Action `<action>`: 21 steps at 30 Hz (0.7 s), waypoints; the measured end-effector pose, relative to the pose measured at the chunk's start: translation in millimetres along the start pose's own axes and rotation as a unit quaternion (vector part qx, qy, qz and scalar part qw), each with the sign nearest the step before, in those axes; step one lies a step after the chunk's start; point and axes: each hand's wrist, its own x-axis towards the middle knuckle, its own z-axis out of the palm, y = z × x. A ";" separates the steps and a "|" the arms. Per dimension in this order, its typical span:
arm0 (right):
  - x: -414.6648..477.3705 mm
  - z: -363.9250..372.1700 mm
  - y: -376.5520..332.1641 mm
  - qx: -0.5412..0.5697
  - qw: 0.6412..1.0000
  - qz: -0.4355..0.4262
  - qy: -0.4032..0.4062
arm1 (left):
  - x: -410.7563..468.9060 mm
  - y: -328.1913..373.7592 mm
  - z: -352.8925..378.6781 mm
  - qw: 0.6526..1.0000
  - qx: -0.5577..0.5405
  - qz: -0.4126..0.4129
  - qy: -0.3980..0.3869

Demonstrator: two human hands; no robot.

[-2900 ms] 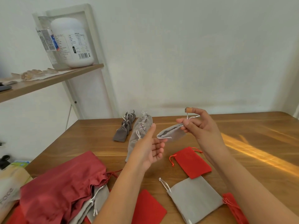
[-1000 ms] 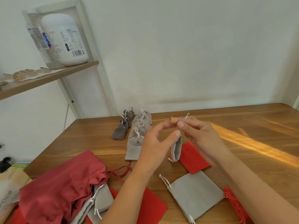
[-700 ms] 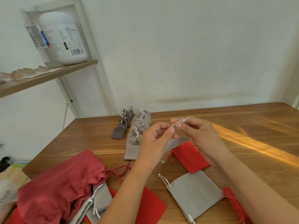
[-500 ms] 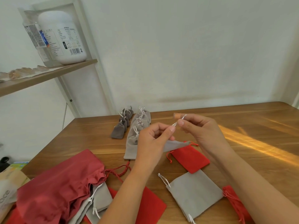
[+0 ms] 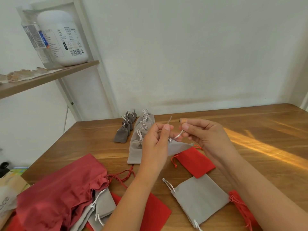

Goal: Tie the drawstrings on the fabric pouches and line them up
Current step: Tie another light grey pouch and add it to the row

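Wooden table [image 5: 250,130] set against a bare white wall; a shelf [image 5: 50,75] at far left carries one white jar [image 5: 65,37] and one clear bottle [image 5: 33,35]. Over mid-table the left hand [image 5: 155,142] pinches one end of the white drawstring [image 5: 177,136] between thumb and forefinger, and the right hand [image 5: 208,139] pinches the other end. The light grey pouch [image 5: 179,147] hangs beneath them; I cannot tell whether it touches the table.

The cord is thin and slick-looking, so it could slip from either pinch before the knot bites, leaving the mouth slack. An uneven pull might tilt or spin the dangling pouch. The left hand is also just beside the finished rows, and lowering it carelessly could knock them out of line.

Counted:
- Tied dark grey pouches [image 5: 121,135], far left: three clear, possibly a fourth behind.
- Tied pale grey row [image 5: 140,144]: four knots visible.
- Untied and flat: one small red pouch [image 5: 195,162], one grey pouch [image 5: 200,197], and one red pouch [image 5: 241,209] at near right.
- Near left: one large red bag [image 5: 58,189] lying over at least two grey ones.
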 end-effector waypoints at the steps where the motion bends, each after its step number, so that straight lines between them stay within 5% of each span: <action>1: -0.2 0.6 0.4 -0.008 1.000 0.004 0.008 | -0.4 -0.2 0.5 1.000 0.007 0.001 -0.007; 21: -0.4 0.0 2.0 -0.038 0.999 -0.018 -0.016 | -0.4 2.7 -2.3 0.999 0.037 -0.017 -0.006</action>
